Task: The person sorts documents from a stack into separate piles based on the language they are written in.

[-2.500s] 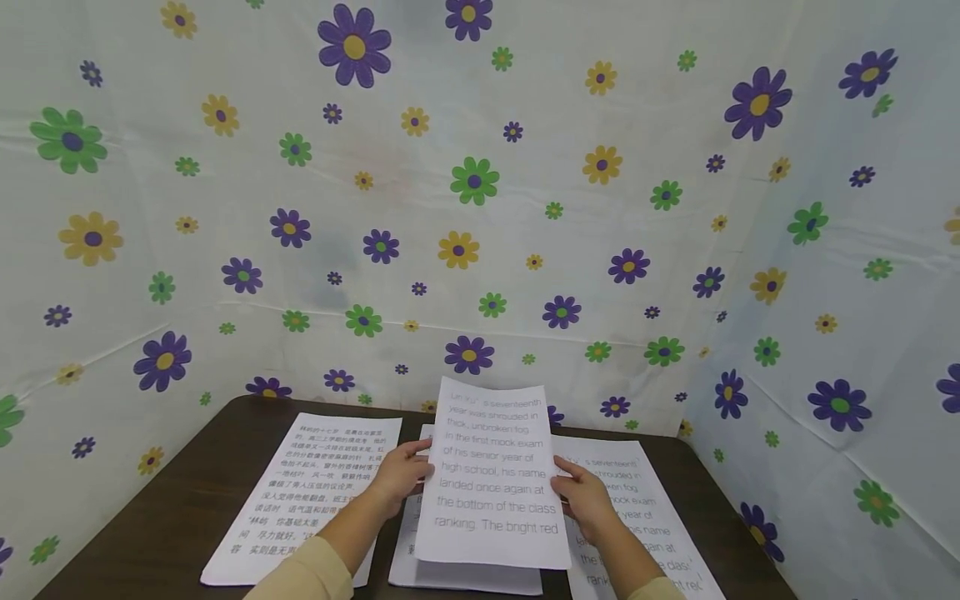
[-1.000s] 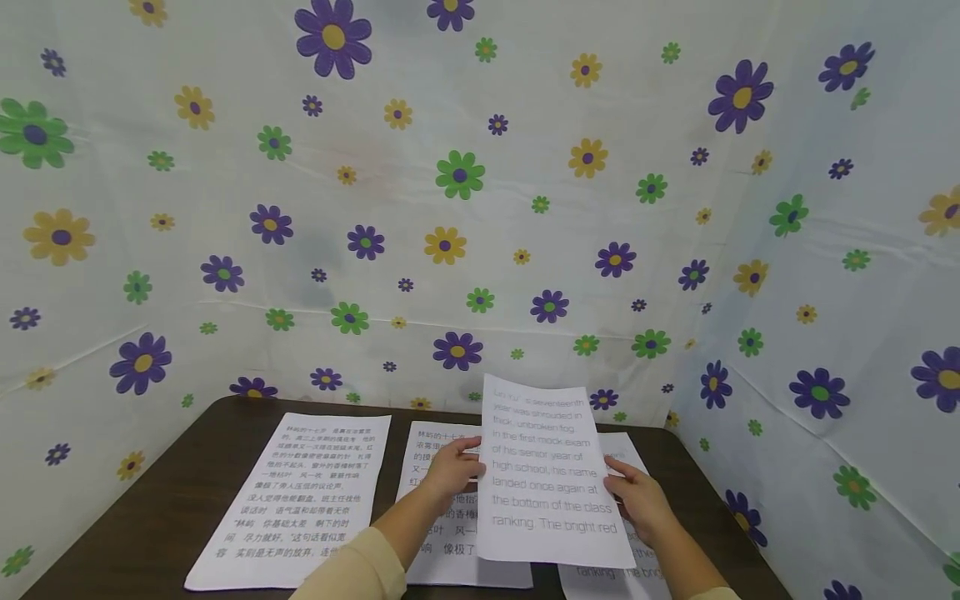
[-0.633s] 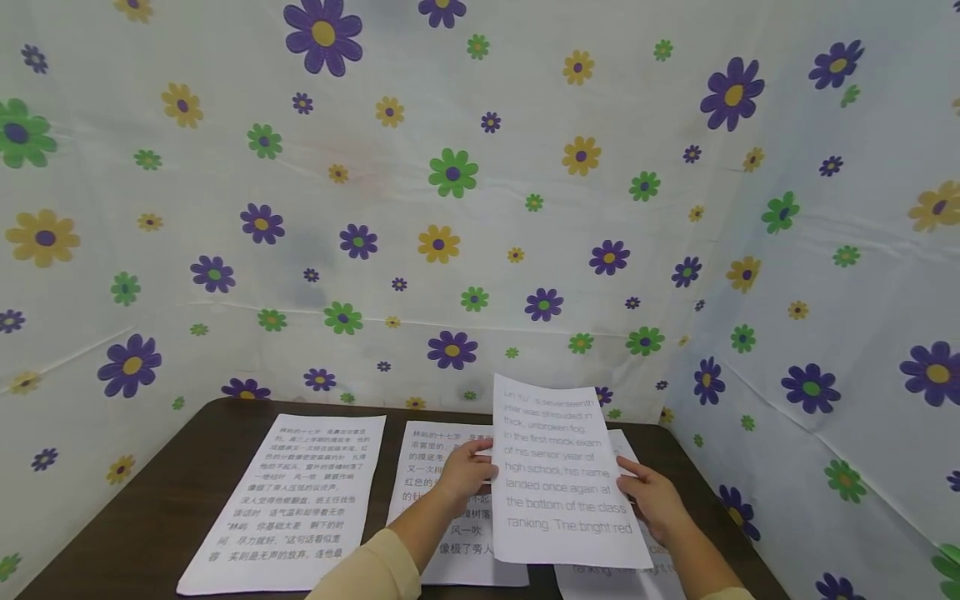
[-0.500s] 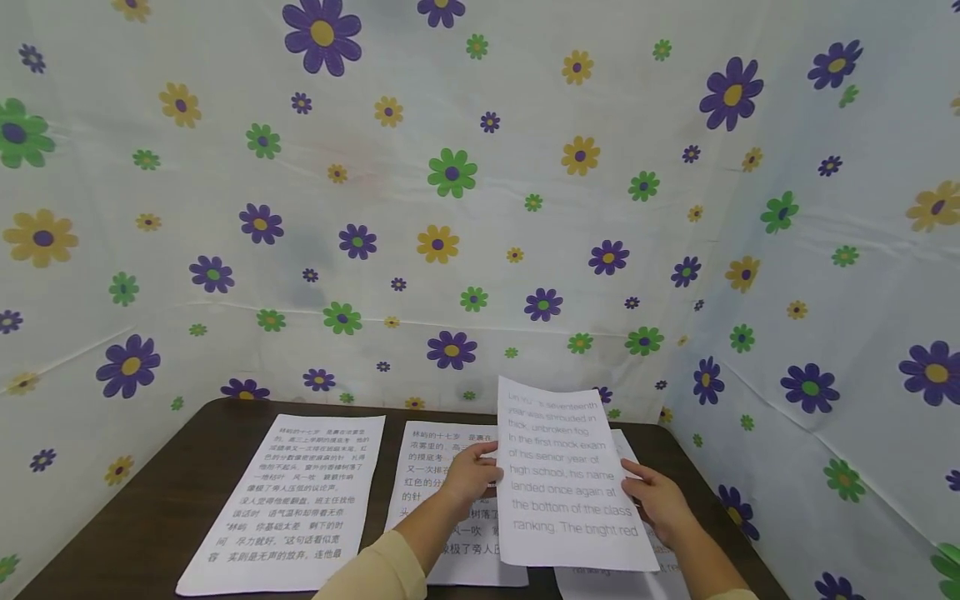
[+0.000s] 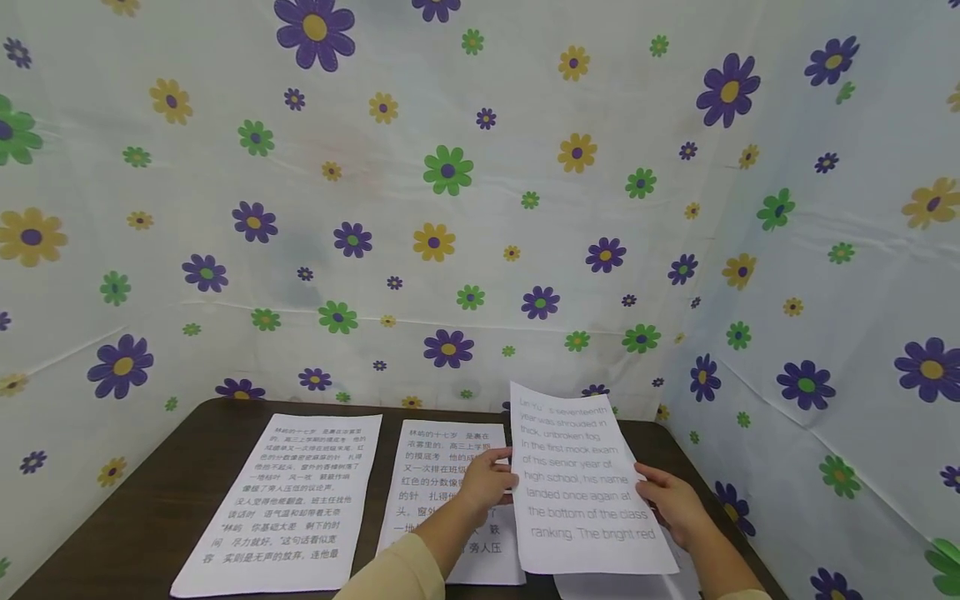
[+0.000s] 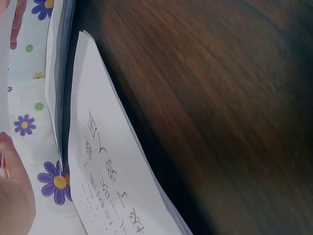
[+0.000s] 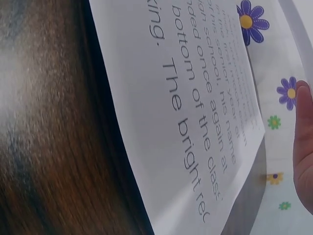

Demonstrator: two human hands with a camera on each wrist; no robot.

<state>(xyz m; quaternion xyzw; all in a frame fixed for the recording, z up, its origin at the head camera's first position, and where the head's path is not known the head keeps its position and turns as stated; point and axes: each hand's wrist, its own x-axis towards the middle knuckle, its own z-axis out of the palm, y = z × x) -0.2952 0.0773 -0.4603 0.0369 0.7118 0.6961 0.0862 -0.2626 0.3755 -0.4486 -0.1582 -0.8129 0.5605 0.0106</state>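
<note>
Both hands hold up a white sheet of paper [image 5: 585,483] printed with large English text, tilted toward the head camera. My left hand [image 5: 486,482] pinches its left edge, and my right hand [image 5: 675,504] grips the right edge; some fingers are hidden behind it. Under the raised sheet lies the right-hand paper pile [image 5: 622,587], mostly covered in the head view; its English print shows in the right wrist view. Beside it, partly behind my left forearm, is the middle paper pile [image 5: 408,479] with Chinese print.
A left-hand paper pile [image 5: 288,500], also in Chinese print, lies at the left of the dark wooden table [image 5: 135,533]. White cloth [image 5: 375,333] with purple, green and yellow flowers hangs behind the table and along both sides.
Both hands have carried the held sheet rightward, from over the middle pile to over the right one. More of the middle pile's print now shows. The head view has turned slightly right.
</note>
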